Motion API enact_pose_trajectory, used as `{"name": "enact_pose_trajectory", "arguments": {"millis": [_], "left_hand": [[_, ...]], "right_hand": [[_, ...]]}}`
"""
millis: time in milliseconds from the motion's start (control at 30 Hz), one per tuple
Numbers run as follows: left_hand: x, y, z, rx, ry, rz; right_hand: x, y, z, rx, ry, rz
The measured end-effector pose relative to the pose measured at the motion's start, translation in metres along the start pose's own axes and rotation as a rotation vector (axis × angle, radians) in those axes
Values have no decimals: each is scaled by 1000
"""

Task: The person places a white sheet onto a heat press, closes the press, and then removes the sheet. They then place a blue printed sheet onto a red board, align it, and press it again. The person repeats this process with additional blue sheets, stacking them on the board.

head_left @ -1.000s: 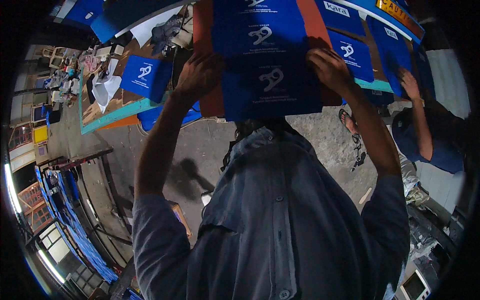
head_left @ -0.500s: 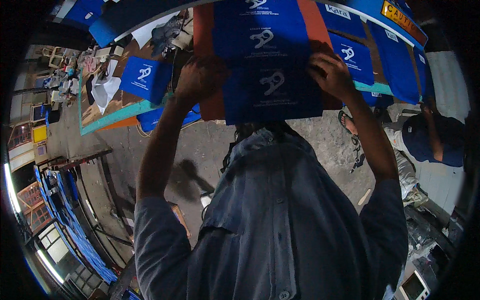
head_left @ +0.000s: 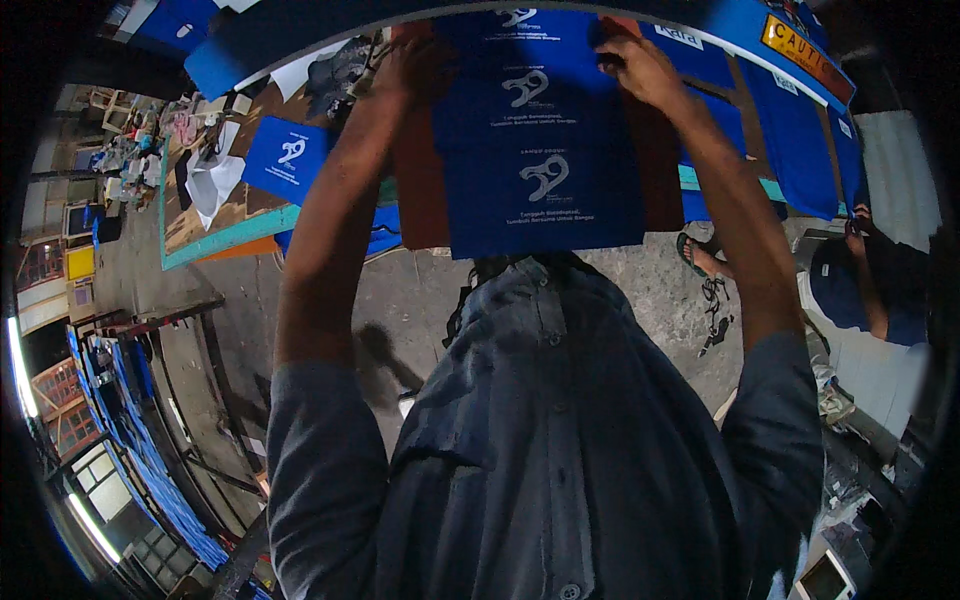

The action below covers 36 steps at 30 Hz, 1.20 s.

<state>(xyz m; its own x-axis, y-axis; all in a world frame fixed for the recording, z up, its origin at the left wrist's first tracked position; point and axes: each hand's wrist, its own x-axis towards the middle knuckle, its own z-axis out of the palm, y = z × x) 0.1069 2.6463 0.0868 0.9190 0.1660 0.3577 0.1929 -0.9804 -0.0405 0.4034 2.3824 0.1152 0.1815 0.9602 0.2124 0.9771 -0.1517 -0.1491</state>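
Blue printed fabric pieces (head_left: 546,215), each with a white emblem and lettering, lie overlapping in a row on a reddish-brown belt (head_left: 424,205) in front of me. My left hand (head_left: 403,75) is at the far left edge of the row; its fingers are in deep shadow, so their grip is unclear. Across from it, my right hand (head_left: 645,72) has bent fingers closed at the right edge of a far fabric piece. Both arms reach forward over the belt's sides.
To the left stands a turquoise-edged table (head_left: 235,238) with a blue printed piece (head_left: 285,160) and white sheets (head_left: 213,180). A curved machine edge with a yellow caution label (head_left: 800,45) crosses overhead. More blue pieces (head_left: 790,130) lie right, near another person (head_left: 865,285).
Both hands have moved forward, away from me, along the fabric row. The nearer printed pieces now show more fully, and the view has shifted slightly.
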Motion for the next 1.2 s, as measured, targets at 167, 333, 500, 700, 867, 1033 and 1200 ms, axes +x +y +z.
{"name": "enact_pose_trajectory", "arguments": {"millis": [167, 333, 500, 700, 867, 1033, 1200], "left_hand": [[21, -1, -5, 53, -250, -21], [26, -6, 2, 153, -217, 125], [21, 3, 7, 148, -200, 29], [12, 16, -15, 297, -205, 74], [9, 21, -21, 311, -167, 91], [5, 21, -23, 72, -124, -1], [-4, 28, -21, 88, 57, 111]], "right_hand": [[17, 12, 3, -207, -154, -36], [15, -1, 5, -255, -83, -65], [9, -3, 6, -298, -145, 50], [4, -3, 9, -318, 23, -79], [3, -19, -5, -386, -80, 28], [-1, -33, -15, -313, -162, 67], [-4, -45, 6, -127, 91, -233]]}}
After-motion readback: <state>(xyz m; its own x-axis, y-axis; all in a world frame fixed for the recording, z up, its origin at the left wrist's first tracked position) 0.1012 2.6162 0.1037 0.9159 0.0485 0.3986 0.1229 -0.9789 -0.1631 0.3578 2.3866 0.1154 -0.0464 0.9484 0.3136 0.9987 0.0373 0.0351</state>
